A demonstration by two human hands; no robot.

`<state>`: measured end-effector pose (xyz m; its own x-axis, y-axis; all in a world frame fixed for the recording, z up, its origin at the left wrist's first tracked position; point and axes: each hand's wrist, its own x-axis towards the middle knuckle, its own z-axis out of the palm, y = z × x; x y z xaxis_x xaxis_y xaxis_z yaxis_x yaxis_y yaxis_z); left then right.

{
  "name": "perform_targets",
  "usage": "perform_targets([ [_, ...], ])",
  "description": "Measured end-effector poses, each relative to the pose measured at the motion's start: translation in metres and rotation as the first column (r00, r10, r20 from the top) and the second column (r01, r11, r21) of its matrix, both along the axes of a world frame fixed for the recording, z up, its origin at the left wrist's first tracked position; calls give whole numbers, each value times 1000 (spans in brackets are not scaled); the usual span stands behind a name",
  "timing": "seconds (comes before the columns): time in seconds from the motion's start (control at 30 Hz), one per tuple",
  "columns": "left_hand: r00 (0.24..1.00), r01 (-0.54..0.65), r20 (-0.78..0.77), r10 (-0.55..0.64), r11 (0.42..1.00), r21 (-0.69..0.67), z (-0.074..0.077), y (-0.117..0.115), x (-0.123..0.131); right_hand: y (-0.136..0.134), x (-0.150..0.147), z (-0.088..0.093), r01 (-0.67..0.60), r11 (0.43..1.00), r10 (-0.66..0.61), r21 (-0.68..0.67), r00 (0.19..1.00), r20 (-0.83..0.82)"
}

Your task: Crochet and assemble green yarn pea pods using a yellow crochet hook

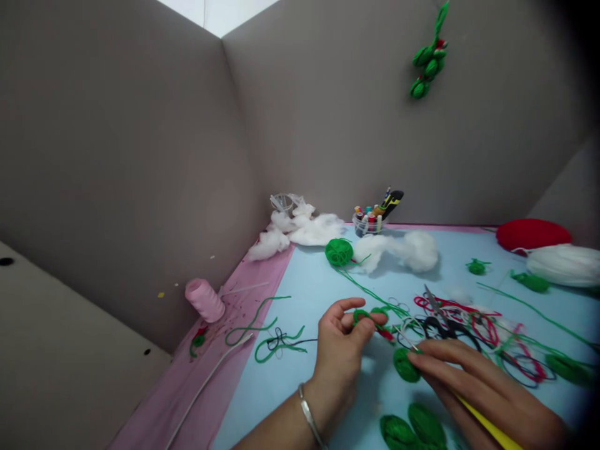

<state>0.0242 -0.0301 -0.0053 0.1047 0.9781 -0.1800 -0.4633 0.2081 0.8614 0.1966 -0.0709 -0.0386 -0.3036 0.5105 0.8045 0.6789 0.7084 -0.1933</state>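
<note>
My left hand [344, 340] pinches a small green and red yarn piece [382, 325] between thumb and fingers. In my right hand [482, 387] is a crochet hook with a yellow handle [487, 425]; its thin metal shaft points toward the left hand. A green yarn oval [406, 364] is at the right fingertips; whether they grip it too is unclear. Two more green yarn ovals [426, 426] lie at the near edge. Beyond the right hand, black-handled scissors [438, 309] rest among tangled red yarn [487, 325] and green strands.
A green yarn ball [339, 252] and white stuffing [417, 251] lie farther back, near a clear tub of thread spools [369, 224]. On the left stands a pink thread cone [205, 300]. Red yarn [533, 235] and white yarn [565, 264] sit at right. A green ornament [427, 65] hangs on the wall.
</note>
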Motion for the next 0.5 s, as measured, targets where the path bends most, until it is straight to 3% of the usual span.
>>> perform_targets([
  [0.13, 995, -20, -93, 26, 998, 56, 2, 0, 1, 0, -4, -3, -14, 1000, 14, 2, 1000, -5],
  [0.27, 983, -15, -181, 31, 996, 85, 6, -3, 3, -3, -5, -15, 55, 998, -56, 23, 998, 18],
  [0.5, 982, -14, -185, 29, 997, 82, 7, -6, 4, -6, -6, -23, 151, 988, -152, -16, 986, -64],
])
